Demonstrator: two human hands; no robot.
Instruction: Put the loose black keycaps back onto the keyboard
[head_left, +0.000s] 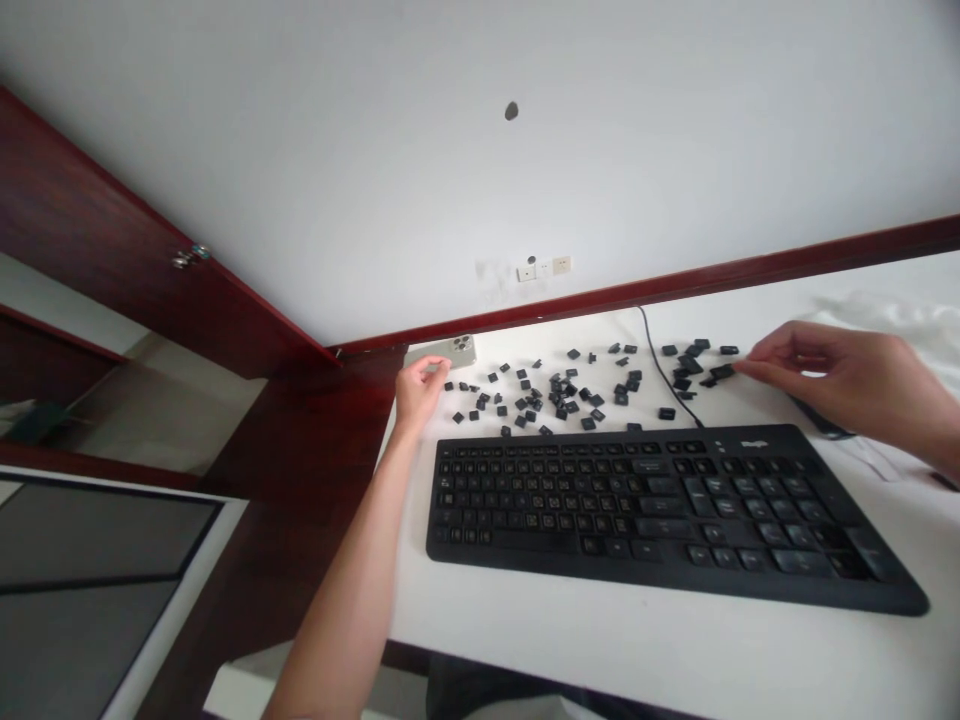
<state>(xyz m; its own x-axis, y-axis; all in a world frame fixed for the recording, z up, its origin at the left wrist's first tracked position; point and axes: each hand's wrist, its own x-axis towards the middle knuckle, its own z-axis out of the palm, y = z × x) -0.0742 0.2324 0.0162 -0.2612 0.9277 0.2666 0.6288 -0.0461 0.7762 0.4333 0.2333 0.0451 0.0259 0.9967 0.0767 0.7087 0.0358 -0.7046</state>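
Observation:
A black keyboard [600, 572] lies on the white table, with many of its keycaps off and bare sockets showing. Beyond it, loose black keycaps [571, 406] are scattered. At the right, my right hand [844, 375] is closed, thumb and fingers pinched at the edge of a dark keycap [722, 371] beside a small pile of others. My left hand [420, 395] is at the table's left side, thumb and index finger brought together next to a phone [463, 350]. Whether anything sits between those fingertips is too small to see. One keycap [448, 386] lies just below its thumb.
A black cable [660, 370] runs from the keyboard toward the wall. Something dark [825, 425] is partly hidden under my right hand, and white crumpled material [900, 325] lies behind it. Wall sockets [544, 269] are above the table. A dark red door [150, 230] stands left.

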